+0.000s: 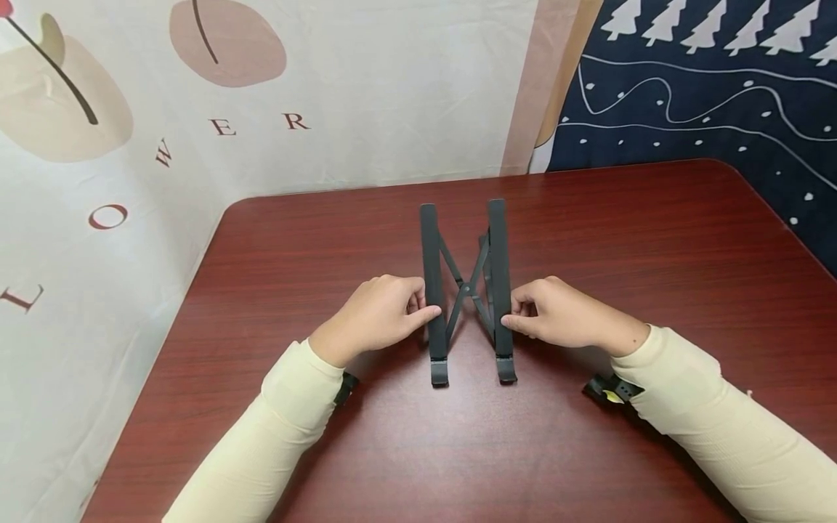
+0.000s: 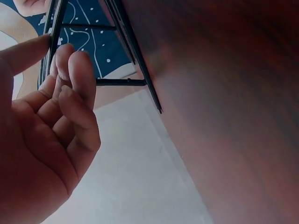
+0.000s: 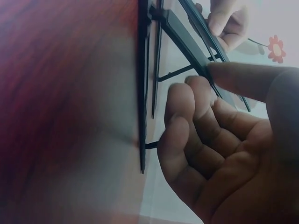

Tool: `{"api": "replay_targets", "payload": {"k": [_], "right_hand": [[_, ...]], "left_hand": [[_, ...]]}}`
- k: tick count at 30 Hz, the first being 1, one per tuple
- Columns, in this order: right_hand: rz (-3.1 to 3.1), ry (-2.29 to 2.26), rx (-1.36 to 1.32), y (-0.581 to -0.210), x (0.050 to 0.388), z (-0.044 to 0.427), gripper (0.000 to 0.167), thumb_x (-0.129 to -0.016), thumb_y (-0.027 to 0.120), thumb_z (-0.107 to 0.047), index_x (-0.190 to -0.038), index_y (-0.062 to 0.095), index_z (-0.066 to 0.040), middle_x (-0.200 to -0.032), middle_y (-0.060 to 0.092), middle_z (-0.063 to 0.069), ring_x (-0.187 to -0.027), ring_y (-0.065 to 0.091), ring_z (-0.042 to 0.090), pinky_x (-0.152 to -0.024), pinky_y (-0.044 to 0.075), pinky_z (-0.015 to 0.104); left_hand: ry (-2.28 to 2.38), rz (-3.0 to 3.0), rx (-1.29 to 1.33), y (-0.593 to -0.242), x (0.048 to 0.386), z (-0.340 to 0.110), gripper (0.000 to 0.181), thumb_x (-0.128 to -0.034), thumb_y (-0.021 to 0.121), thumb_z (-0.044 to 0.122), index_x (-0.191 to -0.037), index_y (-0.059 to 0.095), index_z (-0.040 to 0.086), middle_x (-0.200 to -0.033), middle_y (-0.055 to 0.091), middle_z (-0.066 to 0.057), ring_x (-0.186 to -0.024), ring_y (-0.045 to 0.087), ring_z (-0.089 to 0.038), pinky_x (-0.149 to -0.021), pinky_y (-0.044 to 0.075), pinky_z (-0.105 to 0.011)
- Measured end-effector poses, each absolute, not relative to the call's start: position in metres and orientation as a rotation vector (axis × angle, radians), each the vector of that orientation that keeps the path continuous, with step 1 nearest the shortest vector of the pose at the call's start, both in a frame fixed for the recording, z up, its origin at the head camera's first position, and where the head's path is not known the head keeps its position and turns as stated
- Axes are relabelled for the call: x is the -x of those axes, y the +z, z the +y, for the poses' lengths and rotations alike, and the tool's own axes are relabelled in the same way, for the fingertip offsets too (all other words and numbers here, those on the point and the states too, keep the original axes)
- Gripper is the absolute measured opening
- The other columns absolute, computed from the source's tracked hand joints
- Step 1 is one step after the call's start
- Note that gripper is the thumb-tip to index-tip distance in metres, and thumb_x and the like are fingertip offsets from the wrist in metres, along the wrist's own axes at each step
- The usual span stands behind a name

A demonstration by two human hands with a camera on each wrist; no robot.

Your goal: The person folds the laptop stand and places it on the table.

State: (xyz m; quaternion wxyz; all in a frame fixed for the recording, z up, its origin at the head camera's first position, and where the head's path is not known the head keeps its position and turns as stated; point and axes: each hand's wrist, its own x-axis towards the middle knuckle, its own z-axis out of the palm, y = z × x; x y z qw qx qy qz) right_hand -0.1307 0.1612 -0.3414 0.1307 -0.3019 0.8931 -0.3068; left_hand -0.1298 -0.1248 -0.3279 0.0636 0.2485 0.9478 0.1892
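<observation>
Black folding stand [image 1: 467, 289] upright mid-desk, crossed bars between two rails. Left hand [image 1: 379, 312]: fingers nearly closed, thumb and forefinger pinching left rail [image 1: 429, 247]. Right hand [image 1: 562, 312]: same, pinching right rail [image 1: 499, 254]; other fingers curled on both. Surroundings: reddish-brown desk [image 1: 458, 457], white printed cloth [image 1: 392, 94] along back and left (letters, fruit shapes), navy tree-print cloth [image 1: 693, 145] back right. Dark wrist straps [image 1: 613, 390] poke out under cream sleeves [image 1: 680, 378]. In the way: each hand blocks part of the stand in its own wrist view.
</observation>
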Motion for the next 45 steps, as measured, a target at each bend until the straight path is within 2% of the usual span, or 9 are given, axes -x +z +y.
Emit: {"api": "replay_targets", "payload": {"k": [5,11,45], "right_hand": [[2.51,-0.909,0.865,-0.341,0.131,0.1629,0.029,-0.094,0.069,-0.02,-0.067,0.059,-0.017,-0.055,0.056,-0.008,-0.047,0.051,0.005,-0.051,0.04,0.022],[2.493,-0.927,0.854,-0.3418,0.1311,0.1635,0.029,-0.094,0.068,-0.019,-0.067,0.059,-0.017,-0.056,0.056,-0.008,-0.048,0.053,0.006,-0.052,0.043,0.023],[2.575,-0.905,0.884,-0.3426,0.1266,0.1579,0.03,-0.092,0.07,-0.018,-0.065,0.057,-0.018,-0.053,0.049,-0.011,-0.048,0.045,0.002,-0.051,0.037,0.021]], "left_hand": [[0.55,2.845,-0.779,-0.3259,0.1304,-0.126,0.024,-0.0926,0.069,0.037,-0.078,0.06,0.02,-0.063,0.058,0.011,-0.057,0.052,-0.006,-0.058,0.043,-0.026],[0.552,2.84,-0.793,-0.3277,0.1314,-0.1266,0.023,-0.0924,0.069,0.036,-0.078,0.06,0.02,-0.065,0.059,0.011,-0.057,0.053,-0.006,-0.058,0.044,-0.026],[0.578,2.855,-0.794,-0.328,0.1251,-0.1197,0.026,-0.0913,0.072,0.037,-0.077,0.061,0.019,-0.062,0.057,0.01,-0.055,0.049,-0.006,-0.057,0.041,-0.025]]}}
